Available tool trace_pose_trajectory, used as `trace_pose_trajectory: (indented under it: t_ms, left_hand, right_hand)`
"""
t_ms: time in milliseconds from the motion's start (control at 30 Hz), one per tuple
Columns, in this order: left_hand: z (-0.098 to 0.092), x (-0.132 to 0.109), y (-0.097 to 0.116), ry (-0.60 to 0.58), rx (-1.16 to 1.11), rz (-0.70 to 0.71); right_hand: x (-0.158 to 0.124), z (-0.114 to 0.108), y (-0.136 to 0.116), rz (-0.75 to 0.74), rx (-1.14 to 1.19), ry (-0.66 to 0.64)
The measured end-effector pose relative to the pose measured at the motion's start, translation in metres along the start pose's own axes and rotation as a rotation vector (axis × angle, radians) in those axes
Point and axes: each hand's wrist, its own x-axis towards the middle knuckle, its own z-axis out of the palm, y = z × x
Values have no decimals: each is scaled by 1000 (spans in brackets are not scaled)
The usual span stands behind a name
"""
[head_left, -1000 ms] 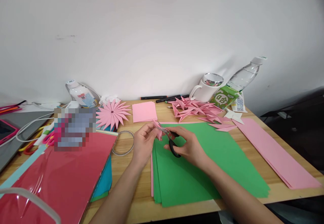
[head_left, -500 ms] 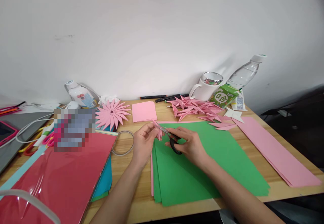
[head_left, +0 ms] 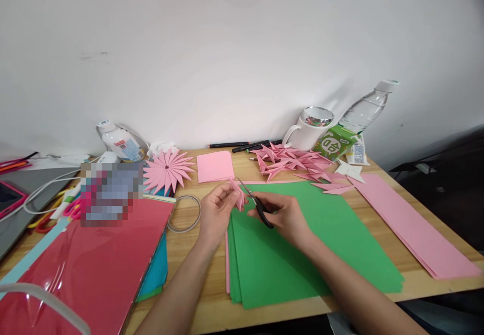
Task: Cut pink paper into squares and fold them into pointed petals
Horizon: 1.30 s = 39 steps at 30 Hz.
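My left hand (head_left: 218, 209) pinches a small folded piece of pink paper (head_left: 239, 197) above the left edge of the green paper stack (head_left: 302, 254). My right hand (head_left: 285, 214) grips black-handled scissors (head_left: 260, 209), their blades pointing up and left, just beside the pink piece. The blades look close together and apart from the paper. Behind my hands lies a stack of pink paper squares (head_left: 215, 167). To its left is a pink folded-paper pinwheel (head_left: 167, 171), and to the right a heap of pointed pink folded pieces (head_left: 291, 162).
A roll of tape (head_left: 199, 214) lies left of my left hand, beside a red sheet in clear film (head_left: 98, 259). Along the wall stand a white mug (head_left: 308, 130), a green carton (head_left: 333, 143), a water bottle (head_left: 365, 108) and a white bottle (head_left: 121, 141). Pink strips (head_left: 412, 229) lie right.
The scissors have come away from the pink paper and turned, their blades now closer together and pointing more upward. My left hand keeps the piece in nearly the same spot.
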Motion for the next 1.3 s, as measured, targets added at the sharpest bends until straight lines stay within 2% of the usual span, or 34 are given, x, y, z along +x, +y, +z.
trace_pose_trajectory:
  t_ms: [100,400,833,1167,1300]
  left_hand:
    - [0,0,-1,7,-15,4]
    - [-1,0,-1,98,27,11]
    - [1,0,-1,116,4,-8]
    - [1,-1,-1,89,-3,-16]
    - [1,-1,-2,77,35,-19]
  right_hand:
    - [2,0,-2,70,97,-35]
    - [2,-2,-5,-53,-135,-58]
    - [-1,-1,-2,-101,-297,6]
    - [0,0,0,-117,-256,43]
    - [0,2,2,-50,-117,6]
